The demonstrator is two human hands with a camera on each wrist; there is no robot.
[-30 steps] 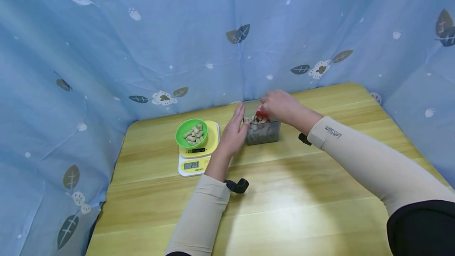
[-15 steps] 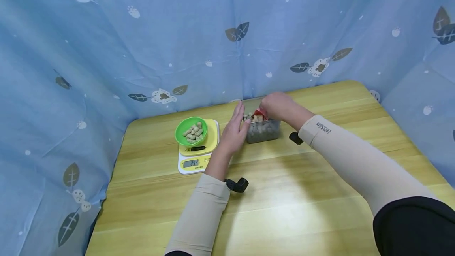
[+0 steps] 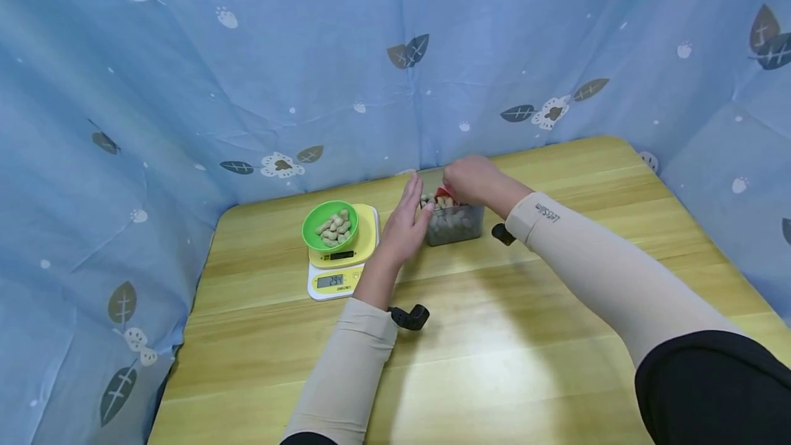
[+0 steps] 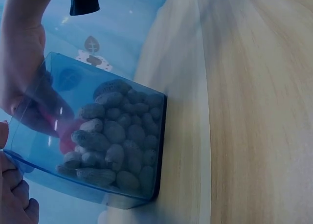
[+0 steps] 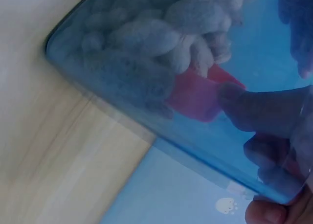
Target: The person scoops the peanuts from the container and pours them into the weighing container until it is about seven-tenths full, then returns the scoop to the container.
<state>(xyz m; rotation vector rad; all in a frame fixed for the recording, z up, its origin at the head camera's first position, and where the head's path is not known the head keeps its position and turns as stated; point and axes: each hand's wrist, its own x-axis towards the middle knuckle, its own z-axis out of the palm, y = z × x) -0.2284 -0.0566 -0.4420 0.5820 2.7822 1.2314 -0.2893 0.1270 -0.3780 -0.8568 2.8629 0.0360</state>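
Observation:
A clear plastic box (image 3: 456, 229) stands at the back of the table, partly filled with unshelled peanuts (image 4: 115, 132). My right hand (image 3: 474, 179) reaches down inside it and grips a red scoop (image 5: 195, 96) by its handle, with the thumb along the top. Peanuts lie against the scoop's edge; its far part is hidden among them. My left hand (image 3: 403, 229) rests against the box's left side, fingers straight and thumb near the rim.
Left of the box, a yellow and white kitchen scale (image 3: 364, 239) carries a green bowl (image 3: 311, 229) with several peanuts. Its display reads about 294. A blue patterned curtain (image 3: 346, 53) hangs close behind the wooden table (image 3: 259, 349).
My right hand has moved slightly left within the box, pushing the red scoop in among the peanuts. My left hand stays at the box's side. The scale display went from about 293 to 294.

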